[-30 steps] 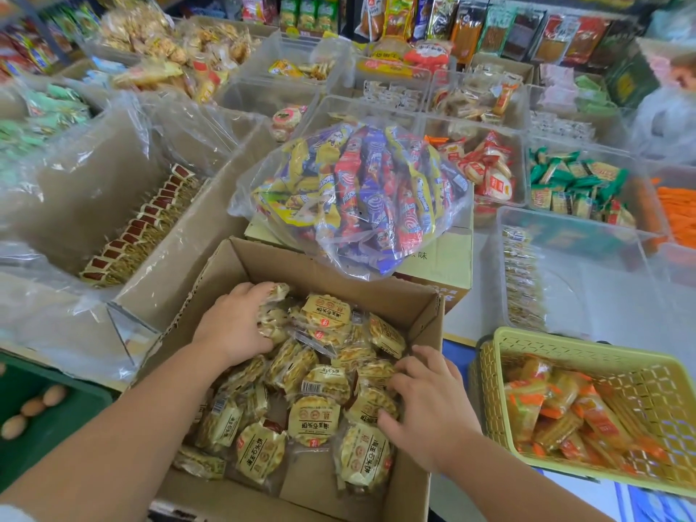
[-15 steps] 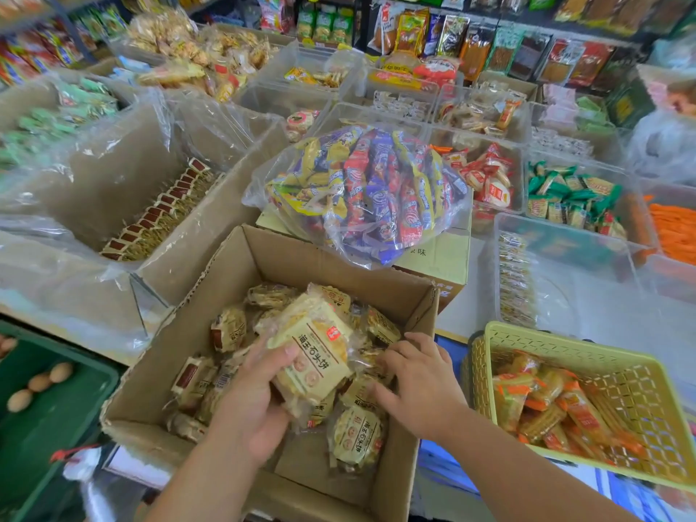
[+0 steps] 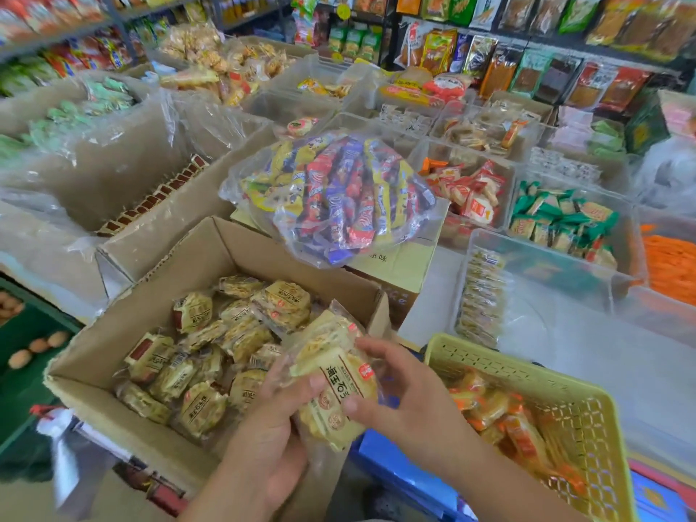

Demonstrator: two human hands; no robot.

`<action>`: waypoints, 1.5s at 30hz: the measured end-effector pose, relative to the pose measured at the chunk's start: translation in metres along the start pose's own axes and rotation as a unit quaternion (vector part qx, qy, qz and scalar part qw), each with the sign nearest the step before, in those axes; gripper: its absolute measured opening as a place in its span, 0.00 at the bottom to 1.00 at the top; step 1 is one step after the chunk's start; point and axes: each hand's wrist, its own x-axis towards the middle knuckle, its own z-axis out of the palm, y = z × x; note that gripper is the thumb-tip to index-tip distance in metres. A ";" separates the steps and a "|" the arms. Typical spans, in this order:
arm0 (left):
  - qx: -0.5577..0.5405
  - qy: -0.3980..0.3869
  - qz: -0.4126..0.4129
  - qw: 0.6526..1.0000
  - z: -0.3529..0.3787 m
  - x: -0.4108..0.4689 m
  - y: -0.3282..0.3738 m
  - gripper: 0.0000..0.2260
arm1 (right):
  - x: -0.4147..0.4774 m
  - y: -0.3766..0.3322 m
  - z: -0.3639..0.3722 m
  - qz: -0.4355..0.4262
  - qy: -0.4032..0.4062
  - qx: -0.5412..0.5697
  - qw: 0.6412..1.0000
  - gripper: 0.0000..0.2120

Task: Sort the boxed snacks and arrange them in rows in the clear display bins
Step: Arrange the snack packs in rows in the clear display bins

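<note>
— Both hands are meeting now: the right hand (image 3: 406, 393) is coming up out of the cardboard box (image 3: 211, 250) and joining the left hand (image 3: 263, 427) on that bundle of yellow pastry packs (image 3: 339, 386).
— What's each grip doing?
— Left grip is curling under the bundle, thumb across its face. Right grip is pinching its far side. It's hanging over the box's near right corner, beside the yellow basket (image 3: 489, 356). Other loose packs (image 3: 196, 371) are lying in the box.
</note>
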 end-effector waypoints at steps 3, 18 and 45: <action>0.014 -0.001 0.006 1.000 0.032 0.003 -0.027 0.49 | -0.013 0.015 -0.036 -0.017 -0.004 -0.010 1.000 0.30; 0.047 0.049 -0.007 0.998 0.138 0.047 -0.126 0.33 | -0.054 0.078 -0.195 0.018 0.034 0.168 0.985 0.34; 0.123 0.081 -0.042 0.988 0.165 0.140 -0.150 0.31 | -0.021 0.180 -0.338 0.125 0.267 -0.170 0.940 0.10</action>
